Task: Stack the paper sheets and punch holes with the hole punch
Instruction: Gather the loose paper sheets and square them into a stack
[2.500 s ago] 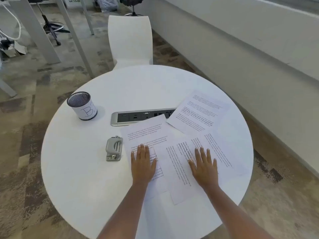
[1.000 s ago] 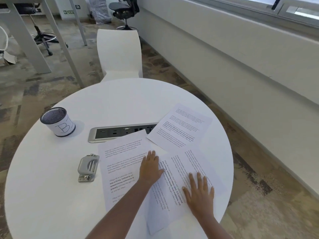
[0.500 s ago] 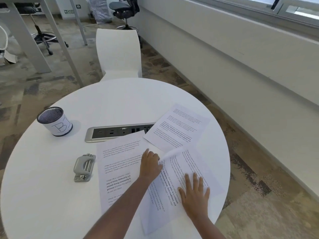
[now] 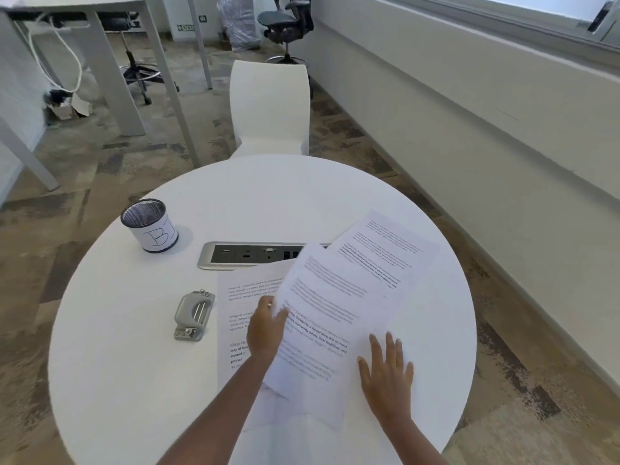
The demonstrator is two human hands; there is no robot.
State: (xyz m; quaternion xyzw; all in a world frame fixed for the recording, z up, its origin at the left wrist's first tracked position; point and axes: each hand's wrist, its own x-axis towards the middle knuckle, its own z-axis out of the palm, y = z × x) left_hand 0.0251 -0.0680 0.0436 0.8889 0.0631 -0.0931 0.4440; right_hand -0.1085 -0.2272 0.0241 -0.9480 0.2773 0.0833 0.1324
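Several printed paper sheets lie spread on the round white table (image 4: 134,380). My left hand (image 4: 266,327) pinches the left edge of one sheet (image 4: 328,297) and holds it lifted and tilted above the others. My right hand (image 4: 385,370) lies flat with fingers spread, pressing on a sheet under the lifted one. Another sheet (image 4: 241,297) lies flat to the left, partly under my left hand. A further sheet (image 4: 385,250) rests at the far right. The grey metal hole punch (image 4: 194,313) sits on the table, left of the sheets, untouched.
A mesh pen cup (image 4: 149,229) with a paper label stands at the table's left rear. A grey power socket strip (image 4: 255,255) is set into the table's middle. A white chair (image 4: 268,105) stands behind the table, a wall runs along the right.
My left hand has closed on a sheet's edge and raised it off the table. My right hand stays flat on the papers. The camera has tilted up.
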